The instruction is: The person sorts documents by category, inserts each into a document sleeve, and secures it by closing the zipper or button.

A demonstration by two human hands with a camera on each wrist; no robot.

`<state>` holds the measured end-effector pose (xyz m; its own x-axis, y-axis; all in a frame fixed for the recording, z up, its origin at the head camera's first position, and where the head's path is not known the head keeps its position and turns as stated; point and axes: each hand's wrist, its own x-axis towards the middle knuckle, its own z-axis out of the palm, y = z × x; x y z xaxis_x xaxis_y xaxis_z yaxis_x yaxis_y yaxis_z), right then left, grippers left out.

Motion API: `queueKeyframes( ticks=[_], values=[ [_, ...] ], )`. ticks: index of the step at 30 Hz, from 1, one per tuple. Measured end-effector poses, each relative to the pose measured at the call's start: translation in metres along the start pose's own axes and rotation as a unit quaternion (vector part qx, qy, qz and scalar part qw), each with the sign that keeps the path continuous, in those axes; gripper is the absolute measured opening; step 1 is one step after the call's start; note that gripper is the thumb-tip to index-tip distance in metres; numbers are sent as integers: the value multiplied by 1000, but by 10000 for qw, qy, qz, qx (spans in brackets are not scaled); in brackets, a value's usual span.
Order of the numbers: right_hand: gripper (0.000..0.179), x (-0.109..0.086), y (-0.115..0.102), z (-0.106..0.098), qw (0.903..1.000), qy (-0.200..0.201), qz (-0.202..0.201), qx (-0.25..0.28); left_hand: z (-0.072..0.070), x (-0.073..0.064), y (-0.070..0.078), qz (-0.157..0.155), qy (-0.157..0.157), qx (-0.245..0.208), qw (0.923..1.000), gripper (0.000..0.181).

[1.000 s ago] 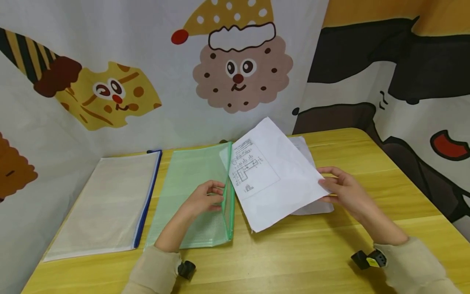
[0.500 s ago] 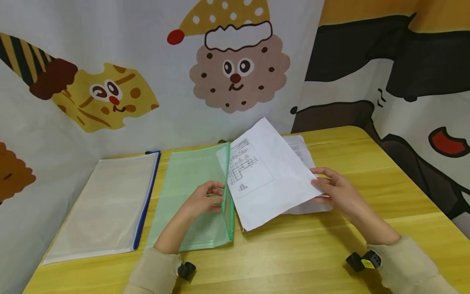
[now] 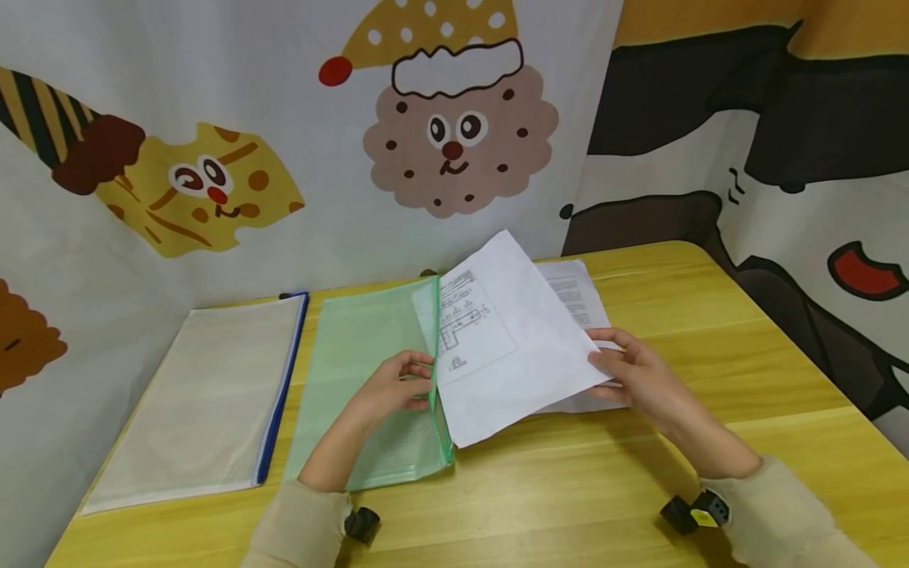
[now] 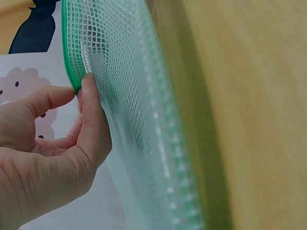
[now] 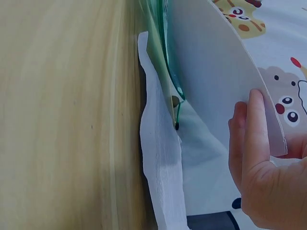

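A green mesh zipper pouch [image 3: 362,347] lies on the table, its zipper edge lifted on the right side. My left hand [image 3: 394,386] pinches that edge between thumb and fingers; the left wrist view shows the pinch on the green zipper [image 4: 72,79]. My right hand [image 3: 635,375] holds the right corner of white paper [image 3: 525,355] printed with a drawing, tilted up off the table. The paper's left side reaches into the pouch's mouth. In the right wrist view the fingers of my right hand [image 5: 268,163] lie against the paper's underside [image 5: 211,72].
More printed sheets [image 3: 578,292] lie on the wooden table [image 3: 540,505] beneath and behind the held paper. A clear pouch with a blue zipper [image 3: 199,402] lies flat at the left. A cartoon-printed curtain [image 3: 327,237] hangs along the table's back.
My right hand has moved left with the paper, which has slid further into the green pouch. More of the printed sheets behind it shows. My left hand keeps its pinch on the edge.
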<state>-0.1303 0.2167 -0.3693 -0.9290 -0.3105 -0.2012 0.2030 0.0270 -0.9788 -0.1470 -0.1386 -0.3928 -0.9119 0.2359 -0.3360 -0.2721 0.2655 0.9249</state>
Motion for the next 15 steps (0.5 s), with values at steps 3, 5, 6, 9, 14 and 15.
queueKeyframes(
  ticks=[3,5,6,9,14,15],
  values=[
    [42,0,1,4,10000,-55,-52,40,0,0,0,-25,14,-2,10000,39],
    [39,0,1,6,9999,-67,-52,74,-1,-1,0,-15,1,29,10000,39],
    [38,0,2,6,9999,-77,-60,106,-1,-1,0,-9,-8,44,10000,38],
    [35,-1,2,8,9998,-119,-93,158,-1,-2,1,5,-11,51,10000,39],
    [40,-1,3,13,9999,-108,-57,110,0,-1,1,-5,5,35,10000,38],
    [41,0,3,13,9999,-111,-54,107,0,-1,0,-3,3,48,10000,38]
  ],
)
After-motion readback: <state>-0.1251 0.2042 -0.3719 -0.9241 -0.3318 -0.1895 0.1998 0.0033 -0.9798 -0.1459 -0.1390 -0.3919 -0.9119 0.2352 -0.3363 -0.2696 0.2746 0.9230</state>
